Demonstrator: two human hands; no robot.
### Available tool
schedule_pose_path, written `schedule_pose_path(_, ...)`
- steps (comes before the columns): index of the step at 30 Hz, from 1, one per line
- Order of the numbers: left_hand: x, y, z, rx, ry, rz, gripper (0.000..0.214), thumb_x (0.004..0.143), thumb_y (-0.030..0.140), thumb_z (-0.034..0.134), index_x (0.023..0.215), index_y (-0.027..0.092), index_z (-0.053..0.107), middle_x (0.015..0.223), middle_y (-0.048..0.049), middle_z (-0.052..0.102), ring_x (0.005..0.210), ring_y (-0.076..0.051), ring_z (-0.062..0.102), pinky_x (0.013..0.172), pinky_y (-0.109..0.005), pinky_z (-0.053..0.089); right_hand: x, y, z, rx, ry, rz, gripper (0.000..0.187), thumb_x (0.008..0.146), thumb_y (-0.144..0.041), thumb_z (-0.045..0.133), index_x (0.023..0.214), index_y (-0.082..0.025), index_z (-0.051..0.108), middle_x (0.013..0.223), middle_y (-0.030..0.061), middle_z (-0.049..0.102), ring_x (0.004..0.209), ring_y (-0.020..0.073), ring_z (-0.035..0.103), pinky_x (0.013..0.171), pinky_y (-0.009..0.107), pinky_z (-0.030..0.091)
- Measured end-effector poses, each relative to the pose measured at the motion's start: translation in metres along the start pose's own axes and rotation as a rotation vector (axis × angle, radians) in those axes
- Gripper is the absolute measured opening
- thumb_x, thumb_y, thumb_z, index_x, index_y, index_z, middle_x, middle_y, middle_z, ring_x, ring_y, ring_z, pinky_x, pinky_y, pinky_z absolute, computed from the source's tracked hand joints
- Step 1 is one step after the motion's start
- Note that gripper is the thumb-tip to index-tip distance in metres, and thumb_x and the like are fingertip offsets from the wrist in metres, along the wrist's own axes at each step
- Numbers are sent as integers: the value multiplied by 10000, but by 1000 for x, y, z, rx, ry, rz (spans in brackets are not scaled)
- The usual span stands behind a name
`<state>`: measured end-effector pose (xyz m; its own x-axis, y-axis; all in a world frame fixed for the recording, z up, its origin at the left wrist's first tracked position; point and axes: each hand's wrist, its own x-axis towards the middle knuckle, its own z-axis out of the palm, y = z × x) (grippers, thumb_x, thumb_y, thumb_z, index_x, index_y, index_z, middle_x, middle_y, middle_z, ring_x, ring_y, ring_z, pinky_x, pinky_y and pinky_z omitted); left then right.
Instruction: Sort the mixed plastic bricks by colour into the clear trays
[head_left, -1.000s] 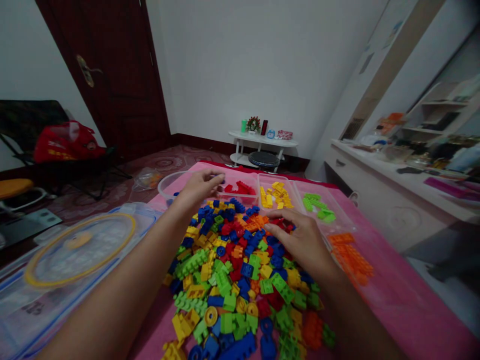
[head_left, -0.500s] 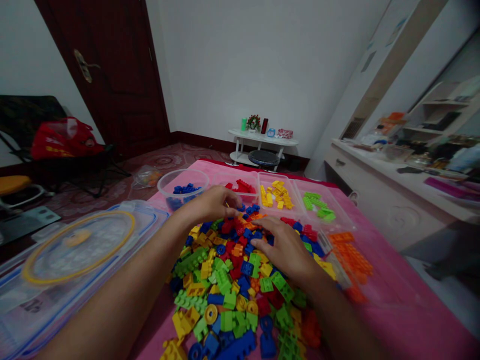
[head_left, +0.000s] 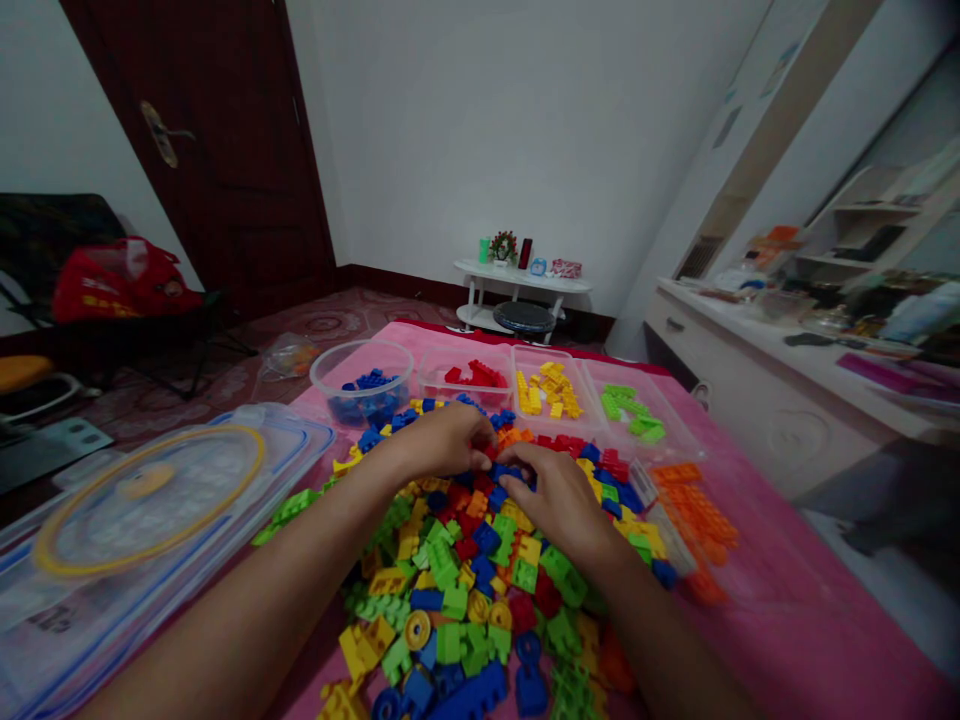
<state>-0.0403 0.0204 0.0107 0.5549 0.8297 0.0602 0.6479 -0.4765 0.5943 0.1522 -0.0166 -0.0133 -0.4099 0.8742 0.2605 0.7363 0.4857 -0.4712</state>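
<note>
A mixed heap of plastic building bricks (head_left: 450, 560) in blue, green, yellow, red and orange covers the middle of the pink-covered table. My left hand (head_left: 454, 440) is over the far part of the heap with its fingers curled down and together; what lies between the fingertips is hidden. Close beside it, my right hand (head_left: 551, 490) has its thumb and fingers closed about a blue brick (head_left: 507, 470). Both sets of fingertips almost meet, among red and orange pieces.
Behind the heap stand a round tub (head_left: 362, 380) of blue bricks and clear boxes holding red bricks (head_left: 477, 375), yellow bricks (head_left: 551, 390) and green bricks (head_left: 634, 412). Orange bricks (head_left: 694, 515) lie at the right. A large clear lid (head_left: 172, 500) rests at the left.
My left hand has moved slightly right and nearer, toward my right hand, and its fingers have curled in. My right thumb and fingers have closed together around a blue brick.
</note>
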Motion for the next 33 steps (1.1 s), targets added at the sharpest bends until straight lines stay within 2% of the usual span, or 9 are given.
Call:
schedule_pose_path(6,5,18,0,-660,129,-165,284,798,359,583,983,149,627,750,-28,608,561,-107,555,478,-190,426,3,0,-25,108,225,33,172,785,-237,574,932,-217,662,829,8,678,727,162,601,695,280,452)
schedule_pose_path(11,7,34,11,-1397,-125,-326,446,806,547,548,1015,153,546,802,-52,596,639,-136,643,464,-170,485,3,-14,-35,137,363,-86,168,808,-229,584,961,-228,654,971,34,681,904,196,611,826,328,459)
schedule_pose_path(14,10,37,18,-1627,-211,-388,359,852,455,543,958,112,557,683,-29,570,545,-99,609,417,-125,447,2,-17,-34,119,359,-154,160,811,-228,600,962,-235,652,988,41,665,937,205,604,850,341,457)
schedule_pose_path(17,13,35,13,-1683,-135,-459,199,862,251,568,944,71,581,684,-44,575,479,-48,533,359,-85,356,2,-15,-37,122,446,-152,139,822,-239,602,950,-217,650,946,45,653,864,185,611,792,318,472)
schedule_pose_path(20,12,24,-11,-1551,120,-384,167,818,156,590,950,54,605,738,-80,602,506,-43,508,374,-95,346,2,-13,-43,126,503,-144,105,836,-248,591,905,-210,661,908,39,661,832,175,615,774,309,472)
schedule_pose_path(22,7,6,-32,-1324,451,-298,202,796,157,586,978,71,608,806,-89,622,587,-64,545,465,-122,421,2,-13,-44,139,509,-144,95,842,-243,582,873,-210,665,899,38,670,842,177,618,782,311,474)
schedule_pose_path(26,-8,-45,-59,-483,1025,-345,360,792,256,534,1128,134,574,995,-96,637,842,-159,604,735,-256,498,3,-14,-39,151,467,-140,99,843,-222,568,845,-212,666,893,38,674,845,179,621,787,317,481)
schedule_pose_path(29,-15,-76,-58,164,889,-474,449,752,319,571,1159,129,585,1188,-150,586,1138,-281,509,985,-394,380,3,-15,-35,148,431,-151,115,842,-208,559,848,-217,673,889,37,677,854,182,622,807,324,480)
schedule_pose_path(33,-15,-81,-47,402,566,-519,450,750,417,578,1109,151,637,1203,-173,591,1171,-317,496,971,-391,376,3,-14,-36,151,436,-154,114,837,-211,561,820,-217,674,876,36,683,859,187,626,811,329,481)
